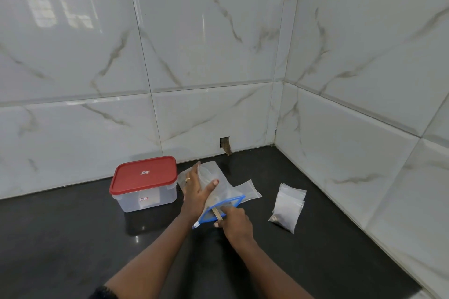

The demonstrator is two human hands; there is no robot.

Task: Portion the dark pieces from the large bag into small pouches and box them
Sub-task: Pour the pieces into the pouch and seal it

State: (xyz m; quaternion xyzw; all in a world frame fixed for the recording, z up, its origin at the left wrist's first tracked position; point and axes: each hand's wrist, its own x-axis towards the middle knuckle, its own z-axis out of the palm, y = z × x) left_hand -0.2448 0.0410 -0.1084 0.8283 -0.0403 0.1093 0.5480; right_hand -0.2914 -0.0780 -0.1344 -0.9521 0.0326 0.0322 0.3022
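Note:
A large clear bag (218, 184) with a blue zip rim lies tilted on the black counter, its mouth toward me. My left hand (196, 189) presses flat on the bag's body. At the bag's blue mouth, my right hand (234, 222) grips a pale wooden handle (216, 213) that reaches inside. An empty small pouch (250, 190) lies just right of the bag. Further right sits a stack of filled small pouches (288, 209) with dark contents. A clear plastic box with a red lid (144, 178) stands shut to the left.
Glossy white marble-patterned tiled walls (218, 56) meet in a corner at the back right. A small hole in the wall (225, 144) sits behind the bag. The black counter (73, 238) extends left and toward me.

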